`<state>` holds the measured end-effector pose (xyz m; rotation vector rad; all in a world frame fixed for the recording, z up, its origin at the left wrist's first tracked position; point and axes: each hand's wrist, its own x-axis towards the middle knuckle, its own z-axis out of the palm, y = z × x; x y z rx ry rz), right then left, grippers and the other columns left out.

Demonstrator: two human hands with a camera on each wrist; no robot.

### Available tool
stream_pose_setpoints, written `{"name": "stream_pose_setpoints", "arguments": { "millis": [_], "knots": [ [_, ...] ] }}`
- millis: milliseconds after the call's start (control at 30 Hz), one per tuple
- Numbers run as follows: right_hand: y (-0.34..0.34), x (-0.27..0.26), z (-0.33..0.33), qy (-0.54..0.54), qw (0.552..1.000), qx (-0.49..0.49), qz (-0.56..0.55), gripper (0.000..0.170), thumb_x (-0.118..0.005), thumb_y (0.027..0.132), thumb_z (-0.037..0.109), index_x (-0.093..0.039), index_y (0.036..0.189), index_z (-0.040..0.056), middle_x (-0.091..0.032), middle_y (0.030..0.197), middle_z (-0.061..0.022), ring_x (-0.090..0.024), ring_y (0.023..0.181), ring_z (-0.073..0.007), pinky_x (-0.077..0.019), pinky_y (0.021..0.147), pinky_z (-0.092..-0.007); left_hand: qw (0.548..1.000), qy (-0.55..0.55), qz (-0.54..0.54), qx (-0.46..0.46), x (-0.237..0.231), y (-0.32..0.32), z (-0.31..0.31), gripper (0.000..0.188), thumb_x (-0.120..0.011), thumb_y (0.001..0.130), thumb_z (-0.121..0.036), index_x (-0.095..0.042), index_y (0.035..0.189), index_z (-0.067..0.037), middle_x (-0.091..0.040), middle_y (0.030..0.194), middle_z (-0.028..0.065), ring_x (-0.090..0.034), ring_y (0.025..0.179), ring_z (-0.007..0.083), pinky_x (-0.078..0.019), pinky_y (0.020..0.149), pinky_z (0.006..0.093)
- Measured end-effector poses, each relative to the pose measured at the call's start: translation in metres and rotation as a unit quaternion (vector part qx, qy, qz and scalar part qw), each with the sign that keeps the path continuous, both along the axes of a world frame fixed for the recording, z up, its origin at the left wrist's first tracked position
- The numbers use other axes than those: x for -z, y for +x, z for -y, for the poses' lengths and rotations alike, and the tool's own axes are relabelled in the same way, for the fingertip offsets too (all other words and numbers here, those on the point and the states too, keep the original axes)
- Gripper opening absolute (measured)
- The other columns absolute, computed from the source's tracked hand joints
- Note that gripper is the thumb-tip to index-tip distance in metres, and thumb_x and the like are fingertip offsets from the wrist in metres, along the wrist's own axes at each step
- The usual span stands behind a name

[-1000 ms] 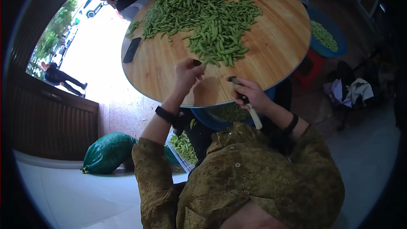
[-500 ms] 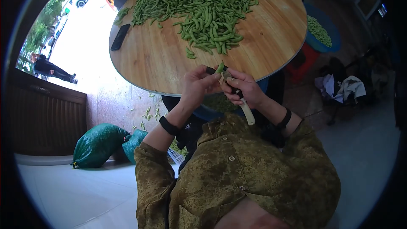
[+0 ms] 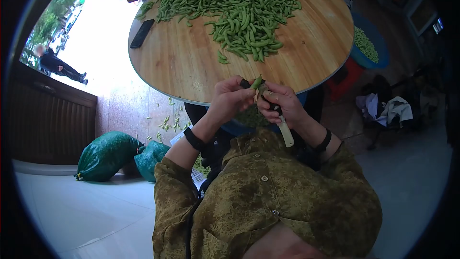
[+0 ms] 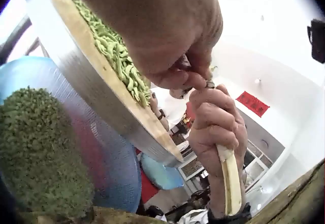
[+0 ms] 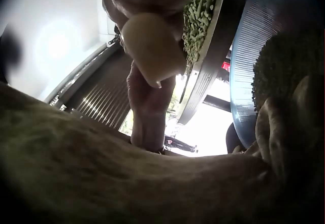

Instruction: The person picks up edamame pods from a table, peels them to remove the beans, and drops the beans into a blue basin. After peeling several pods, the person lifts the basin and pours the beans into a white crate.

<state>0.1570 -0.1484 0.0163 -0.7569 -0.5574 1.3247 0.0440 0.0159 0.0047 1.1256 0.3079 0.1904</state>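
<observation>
My left hand point(image 3: 227, 100) pinches a green bean pod point(image 3: 257, 83) between thumb and fingers, in front of the table's near edge. A dark covering shows on one of its fingertips. Close against it, my right hand point(image 3: 282, 104) grips a tool with a cream handle point(image 3: 286, 135), which points down toward the body; its working end is hidden by the fingers. The handle point(image 4: 231, 183) also shows in the left wrist view, below the curled right fingers. Beyond the hands, a heap of pods point(image 3: 249, 29) covers the far part of the round wooden table point(image 3: 177, 67).
Below the table edge stands a blue basin point(image 4: 119, 158) of small green beans point(image 4: 40, 148). Another blue basin point(image 3: 385, 43) is at the right, above a red stool point(image 3: 346, 79). A phone point(image 3: 142, 33) lies at the table's left; green sacks point(image 3: 108, 156) sit on the floor.
The left hand has come from the pods to the right hand, bringing a pod with it. Over the last half second both hands stay together at the pod.
</observation>
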Motion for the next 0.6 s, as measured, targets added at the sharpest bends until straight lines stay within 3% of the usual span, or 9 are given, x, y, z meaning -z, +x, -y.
{"name": "stream_pose_setpoints", "arguments": {
  "millis": [133,200,333,400,433,467,500,533,600],
  "knots": [
    [0.002,0.006,0.001,0.018,0.996,-0.04,-0.081,0.032,-0.042,0.098,0.015,-0.045,0.128,0.0045,-0.046,0.076,-0.0011,-0.039,0.05,-0.0051,-0.0331,0.038,-0.0174,0.988,-0.131,0.069,0.03,0.012,0.003,0.001,0.008,-0.065,0.085,-0.007,-0.058,0.089,-0.004,-0.064,0.07,0.0065,-0.058,0.052,0.0104,-0.0399,0.041,0.0197],
    [0.002,0.01,0.001,0.027,0.991,-0.047,-0.12,0.031,-0.042,0.098,0.015,-0.046,0.127,0.0054,-0.046,0.076,-0.0011,-0.039,0.049,-0.0052,-0.0327,0.038,-0.0168,0.966,-0.22,0.093,0.102,0.017,0.004,0.0,0.008,-0.063,0.087,-0.007,-0.057,0.091,-0.004,-0.064,0.072,0.0077,-0.059,0.053,0.0112,-0.0398,0.04,0.0204],
    [0.011,0.027,-0.001,0.053,0.973,-0.082,-0.21,0.029,-0.044,0.098,0.017,-0.047,0.125,0.0089,-0.047,0.077,-0.0006,-0.038,0.049,-0.005,-0.0316,0.037,-0.0155,0.962,-0.234,0.084,0.115,0.018,0.01,0.0,0.008,-0.063,0.088,-0.01,-0.058,0.092,-0.005,-0.063,0.07,0.0061,-0.058,0.053,0.0102,-0.0387,0.04,0.0198],
    [0.014,0.029,-0.001,0.018,0.972,-0.06,-0.226,0.029,-0.044,0.098,0.018,-0.047,0.126,0.0096,-0.047,0.077,-0.0004,-0.038,0.05,-0.0047,-0.0314,0.037,-0.0154,0.998,0.031,-0.044,0.021,0.01,0.015,-0.001,0.01,-0.064,0.086,-0.011,-0.058,0.09,-0.004,-0.063,0.068,0.0083,-0.058,0.051,0.0176,-0.0412,0.04,0.0267],
    [0.015,0.03,-0.001,-0.017,0.969,-0.037,-0.242,0.03,-0.045,0.098,0.018,-0.047,0.126,0.0104,-0.047,0.077,-0.0002,-0.038,0.05,-0.0044,-0.0312,0.037,-0.0152,0.998,0.032,-0.046,0.022,0.007,0.014,0.003,0.01,-0.064,0.086,-0.011,-0.058,0.09,-0.004,-0.063,0.068,0.0083,-0.058,0.051,0.0176,-0.0412,0.04,0.0267],
    [0.015,0.028,-0.002,-0.017,0.969,-0.036,-0.245,0.03,-0.045,0.098,0.018,-0.047,0.126,0.0104,-0.047,0.077,-0.0002,-0.038,0.05,-0.0044,-0.0312,0.037,-0.0152,0.948,0.313,0.017,-0.054,0.003,0.012,0.01,0.012,-0.065,0.085,-0.011,-0.059,0.089,-0.003,-0.063,0.068,0.0101,-0.06,0.053,0.0193,-0.0431,0.043,0.03],
    [0.014,0.023,-0.002,-0.022,0.97,-0.037,-0.24,0.029,-0.045,0.098,0.018,-0.047,0.126,0.0107,-0.047,0.078,-0.0001,-0.038,0.051,-0.004,-0.0311,0.037,-0.0149,0.812,0.564,0.078,-0.126,0.001,0.01,0.015,0.013,-0.066,0.084,-0.012,-0.059,0.089,-0.002,-0.062,0.068,0.0119,-0.061,0.054,0.0209,-0.045,0.047,0.0333],
    [0.013,0.022,-0.001,-0.026,0.971,-0.04,-0.235,0.028,-0.045,0.098,0.018,-0.047,0.125,0.0109,-0.048,0.078,0.0001,-0.038,0.051,-0.0036,-0.031,0.037,-0.0146,0.813,0.563,0.075,-0.125,0.001,0.009,0.017,0.013,-0.066,0.084,-0.012,-0.059,0.089,-0.002,-0.062,0.068,0.0119,-0.061,0.054,0.0209,-0.045,0.047,0.0333],
    [0.01,0.023,-0.002,-0.026,0.966,-0.037,-0.253,0.027,-0.045,0.098,0.018,-0.048,0.123,0.0106,-0.048,0.078,0.0,-0.038,0.051,-0.0035,-0.0309,0.037,-0.0146,0.709,0.677,0.136,-0.14,-0.003,0.01,0.015,0.018,-0.068,0.081,-0.012,-0.059,0.091,0.001,-0.062,0.07,0.0167,-0.061,0.054,0.0259,-0.0452,0.05,0.0369]
  ]
}}
